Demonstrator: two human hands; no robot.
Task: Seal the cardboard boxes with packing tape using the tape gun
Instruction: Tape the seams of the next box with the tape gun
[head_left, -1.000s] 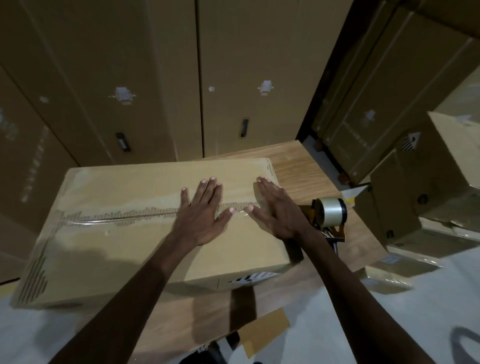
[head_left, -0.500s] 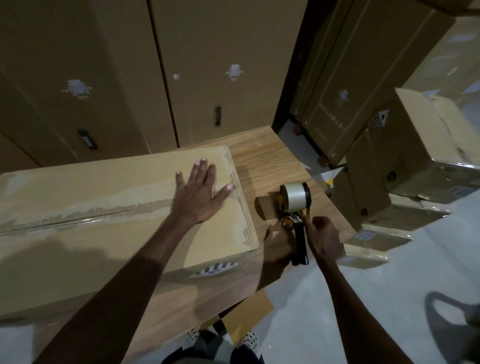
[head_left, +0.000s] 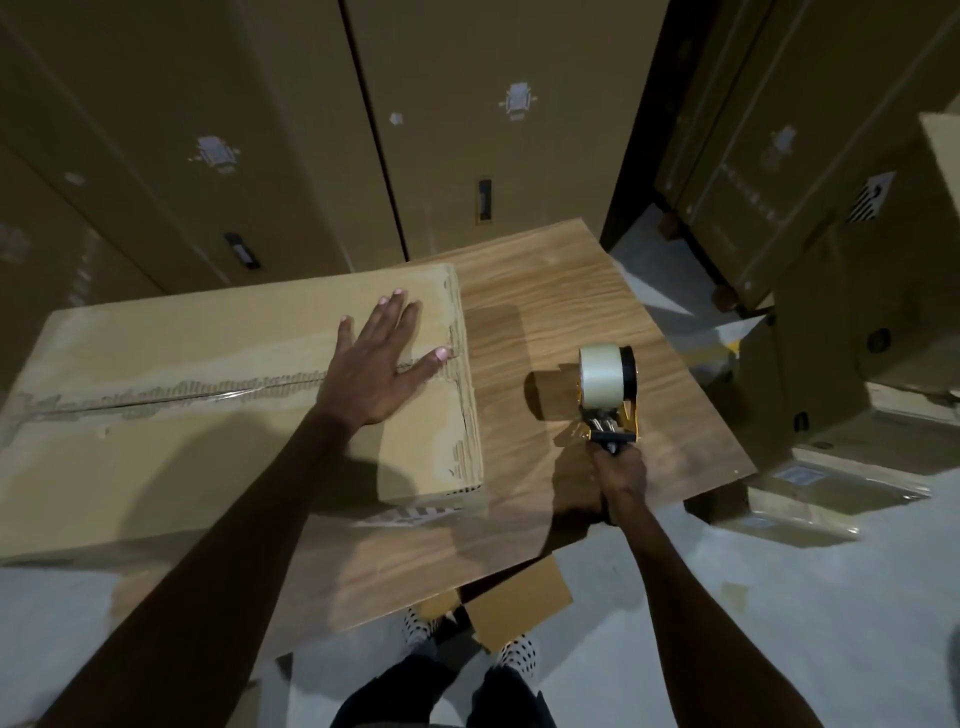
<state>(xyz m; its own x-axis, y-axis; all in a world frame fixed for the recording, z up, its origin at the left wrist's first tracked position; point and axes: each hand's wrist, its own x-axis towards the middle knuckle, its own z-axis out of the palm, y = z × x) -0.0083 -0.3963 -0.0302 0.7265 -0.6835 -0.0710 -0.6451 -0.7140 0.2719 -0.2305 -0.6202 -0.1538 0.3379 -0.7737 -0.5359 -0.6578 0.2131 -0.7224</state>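
We have 1 view, worn on the head, looking forward and steeply down from close above a wooden table (head_left: 545, 291). Its wide lens bends the stacked cartons (head_left: 467, 104) behind, and our own shoes (head_left: 517, 649) show at the bottom edge.

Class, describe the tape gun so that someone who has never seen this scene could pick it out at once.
Start at the wooden table in the middle, with the large cardboard box on its left part. On the bare wood right of that box, the right hand grips the tape gun by its dark handle. It is the only thing here with a yellow frame and a pale roll of tape.
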